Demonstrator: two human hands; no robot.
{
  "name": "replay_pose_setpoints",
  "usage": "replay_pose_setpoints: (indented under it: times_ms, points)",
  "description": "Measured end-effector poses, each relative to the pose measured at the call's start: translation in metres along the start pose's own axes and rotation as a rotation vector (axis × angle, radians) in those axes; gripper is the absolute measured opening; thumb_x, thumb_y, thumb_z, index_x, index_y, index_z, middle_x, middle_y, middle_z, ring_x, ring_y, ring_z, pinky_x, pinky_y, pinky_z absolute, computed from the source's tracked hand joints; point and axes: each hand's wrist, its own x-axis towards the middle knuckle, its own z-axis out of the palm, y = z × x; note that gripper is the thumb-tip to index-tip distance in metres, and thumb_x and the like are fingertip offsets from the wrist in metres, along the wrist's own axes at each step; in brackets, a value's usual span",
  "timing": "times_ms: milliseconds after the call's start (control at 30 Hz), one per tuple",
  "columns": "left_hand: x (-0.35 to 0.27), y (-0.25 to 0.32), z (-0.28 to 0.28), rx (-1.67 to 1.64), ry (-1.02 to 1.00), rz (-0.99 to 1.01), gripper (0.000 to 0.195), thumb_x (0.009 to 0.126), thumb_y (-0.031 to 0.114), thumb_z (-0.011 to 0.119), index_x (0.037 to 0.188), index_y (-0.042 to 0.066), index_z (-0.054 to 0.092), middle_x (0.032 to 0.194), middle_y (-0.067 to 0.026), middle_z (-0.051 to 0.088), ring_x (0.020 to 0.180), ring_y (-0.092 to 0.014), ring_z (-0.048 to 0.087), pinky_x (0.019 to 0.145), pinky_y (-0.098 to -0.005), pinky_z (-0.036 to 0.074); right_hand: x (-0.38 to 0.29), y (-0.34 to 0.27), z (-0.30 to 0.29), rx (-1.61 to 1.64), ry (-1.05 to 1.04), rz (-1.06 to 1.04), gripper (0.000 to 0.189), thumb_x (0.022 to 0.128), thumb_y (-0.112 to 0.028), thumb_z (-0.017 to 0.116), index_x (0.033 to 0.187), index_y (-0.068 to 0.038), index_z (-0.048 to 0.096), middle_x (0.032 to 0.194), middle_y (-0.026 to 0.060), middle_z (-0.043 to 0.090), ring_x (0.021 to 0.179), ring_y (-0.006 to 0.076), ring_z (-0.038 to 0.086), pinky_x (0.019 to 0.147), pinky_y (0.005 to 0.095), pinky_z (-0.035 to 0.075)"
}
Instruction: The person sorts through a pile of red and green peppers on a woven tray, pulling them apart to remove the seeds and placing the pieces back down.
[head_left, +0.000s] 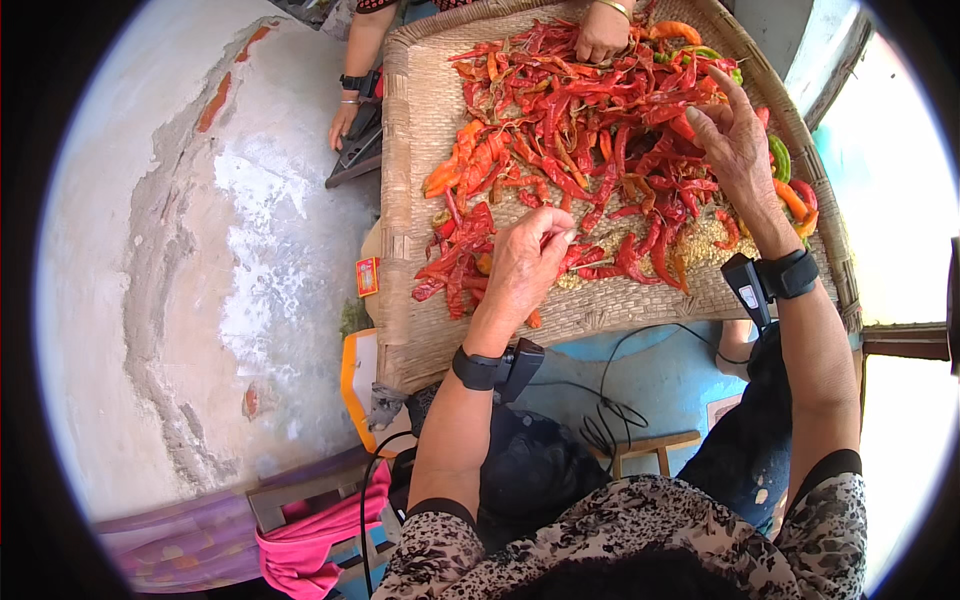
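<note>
A wide woven tray (397, 187) lies before me, spread with dried red chili peppers (555, 112), some orange and green ones among them. Over the front part of the pile is my left hand (529, 255), thumb and forefinger brought together; whether something small is between them cannot be told. My right hand (731, 139) reaches over the right side of the peppers, thumb and forefinger apart, holding nothing visible. Pale yellow seeds (712, 244) lie loose on the weave, near the front right. Both my wrists wear black straps with devices.
Across the tray another person's hand (602, 34) touches the peppers; their other hand (343, 124) rests by a dark object at the left. A small red box (367, 277) sits beside the tray's left edge. Black cables (611, 412) and a wooden stool (652, 446) are below; a plastered wall (187, 262) stands left.
</note>
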Motion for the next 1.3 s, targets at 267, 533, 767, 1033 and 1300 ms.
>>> replay_pose_setpoints:
  times_ms: [267, 533, 767, 1033, 1300]
  points:
    - [-0.002, 0.004, 0.014, -0.267, 0.024, 0.055, 0.015, 0.090, -0.001, 0.058, 0.105, 0.002, 0.060, 0.093, -0.0023, 0.064, 0.085, -0.009, 0.062, 0.074, -0.0240, 0.053, -0.061, -0.018, 0.042, -0.085, -0.775, -0.295, 0.027, 0.086, -0.015, 0.066, 0.105, 0.004, 0.062, 0.092, 0.0225, 0.064, 0.083, 0.0369, 0.064, 0.074, 0.0428, 0.051]
    - [-0.005, 0.006, 0.011, -0.221, 0.011, 0.110, 0.020, 0.086, 0.000, 0.063, 0.106, 0.002, 0.060, 0.094, -0.0060, 0.065, 0.089, -0.012, 0.063, 0.077, -0.0273, 0.052, -0.059, -0.031, 0.033, -0.201, -0.776, -0.157, 0.016, 0.084, -0.011, 0.064, 0.094, 0.001, 0.064, 0.080, 0.0181, 0.066, 0.074, 0.0352, 0.065, 0.066, 0.0414, 0.051]
    - [-0.005, -0.001, -0.009, 0.131, 0.054, 0.137, 0.018, 0.084, -0.001, 0.061, 0.101, 0.001, 0.059, 0.092, -0.0139, 0.063, 0.084, -0.028, 0.064, 0.073, -0.0355, 0.051, -0.038, -0.014, 0.009, -0.331, -0.876, -0.164, 0.017, 0.084, -0.013, 0.064, 0.092, 0.002, 0.067, 0.079, 0.0169, 0.066, 0.074, 0.0298, 0.066, 0.068, 0.0385, 0.051]
    - [-0.002, -0.011, -0.001, 0.290, 0.078, 0.179, 0.012, 0.085, -0.002, 0.059, 0.097, -0.001, 0.057, 0.090, -0.0173, 0.062, 0.080, -0.033, 0.064, 0.068, -0.0374, 0.050, 0.000, -0.005, 0.003, -0.165, -0.087, -0.256, 0.057, 0.093, -0.024, 0.062, 0.142, -0.006, 0.039, 0.104, 0.0130, 0.063, 0.081, 0.0176, 0.061, 0.072, 0.0325, 0.053]
    - [-0.002, 0.006, 0.016, -0.656, 0.122, 0.061, 0.023, 0.093, -0.003, 0.049, 0.116, 0.002, 0.052, 0.095, -0.0033, 0.058, 0.087, -0.010, 0.058, 0.081, -0.0263, 0.051, -0.072, -0.029, 0.045, 0.260, -0.783, 0.171, 0.045, 0.090, -0.018, 0.066, 0.128, 0.002, 0.050, 0.097, 0.0070, 0.062, 0.082, 0.0140, 0.059, 0.074, 0.0303, 0.051]
